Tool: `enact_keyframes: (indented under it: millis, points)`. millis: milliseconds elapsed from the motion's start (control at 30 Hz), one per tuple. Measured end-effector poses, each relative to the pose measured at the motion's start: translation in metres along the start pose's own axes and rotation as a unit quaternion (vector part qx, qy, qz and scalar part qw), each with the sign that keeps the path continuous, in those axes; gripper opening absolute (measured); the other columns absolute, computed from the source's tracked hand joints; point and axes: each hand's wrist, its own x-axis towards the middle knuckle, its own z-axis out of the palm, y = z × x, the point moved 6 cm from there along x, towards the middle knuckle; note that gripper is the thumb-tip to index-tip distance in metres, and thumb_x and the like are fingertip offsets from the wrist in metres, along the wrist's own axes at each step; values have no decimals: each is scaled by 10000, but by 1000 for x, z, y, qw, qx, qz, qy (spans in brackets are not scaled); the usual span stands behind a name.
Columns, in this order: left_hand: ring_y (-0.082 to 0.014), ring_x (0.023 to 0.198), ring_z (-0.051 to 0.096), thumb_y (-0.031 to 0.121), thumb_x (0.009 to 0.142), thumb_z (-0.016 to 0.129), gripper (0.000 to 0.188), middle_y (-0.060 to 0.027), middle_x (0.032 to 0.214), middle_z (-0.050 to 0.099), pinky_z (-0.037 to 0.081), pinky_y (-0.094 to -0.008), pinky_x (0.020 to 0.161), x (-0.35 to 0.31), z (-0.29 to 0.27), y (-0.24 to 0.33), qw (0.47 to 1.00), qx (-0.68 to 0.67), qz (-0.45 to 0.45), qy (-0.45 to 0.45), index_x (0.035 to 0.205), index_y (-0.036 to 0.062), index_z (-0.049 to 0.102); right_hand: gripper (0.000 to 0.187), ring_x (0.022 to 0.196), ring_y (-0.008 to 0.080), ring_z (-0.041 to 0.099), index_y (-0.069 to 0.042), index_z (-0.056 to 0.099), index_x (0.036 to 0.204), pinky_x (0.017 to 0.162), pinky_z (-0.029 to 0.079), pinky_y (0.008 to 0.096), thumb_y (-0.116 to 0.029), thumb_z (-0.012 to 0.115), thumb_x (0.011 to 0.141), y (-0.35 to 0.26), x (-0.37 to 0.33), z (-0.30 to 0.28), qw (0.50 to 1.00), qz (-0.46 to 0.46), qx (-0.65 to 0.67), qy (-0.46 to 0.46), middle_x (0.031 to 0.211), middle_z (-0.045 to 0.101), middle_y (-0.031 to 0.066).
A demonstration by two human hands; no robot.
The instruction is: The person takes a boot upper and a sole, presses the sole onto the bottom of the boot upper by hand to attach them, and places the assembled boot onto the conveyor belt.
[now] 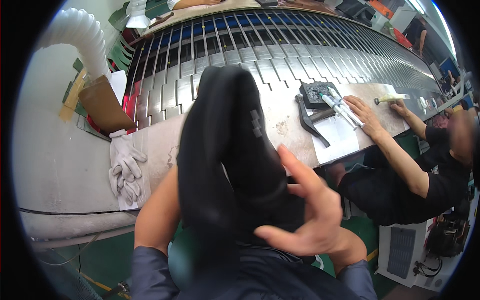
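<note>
A large black boot-like piece [202, 155] stands upright before me, partly blurred, with small grey patches on its right side. It appears to be of dark, soft material; I cannot make out its exact kind. My left forearm passes behind it, and the piece hides that hand and its fingers. On the near right side, my right hand [317, 215] is open with thumb and fingers apart. Its index fingertip is at the edge of the black piece; whether it touches cannot be told.
Grey-white gloves [125, 162] lie on the bench at left. A slatted metal conveyor [280, 55] runs behind. To the right are a hammer [309, 120], a black box [320, 92] and syringes [345, 110], beside a co-worker's hand [367, 117]. A white hose [82, 32] hangs upper left.
</note>
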Motion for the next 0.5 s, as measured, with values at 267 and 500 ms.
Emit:
enact_keyframes:
  millis: [267, 500]
  points:
    - [-273, 1317, 611, 284, 1177, 508, 374, -127, 1436, 655, 453, -433, 1142, 11, -11, -78, 982, 40, -172, -61, 1426, 33, 631, 1109, 1166, 303, 714, 43, 513, 1570, 962, 583, 381, -197, 1055, 633, 19, 57, 11, 969, -145, -127, 154, 1380, 680, 206]
    - [-269, 1294, 620, 279, 1177, 506, 363, -125, 1409, 669, 459, -433, 1128, -6, -26, -83, 978, 29, -200, -57, 1403, 30, 641, 1076, 1367, 429, 648, 89, 501, 1518, 1150, 528, 451, -270, 1064, 674, 19, 43, 37, 955, -207, -107, 181, 1489, 604, 349]
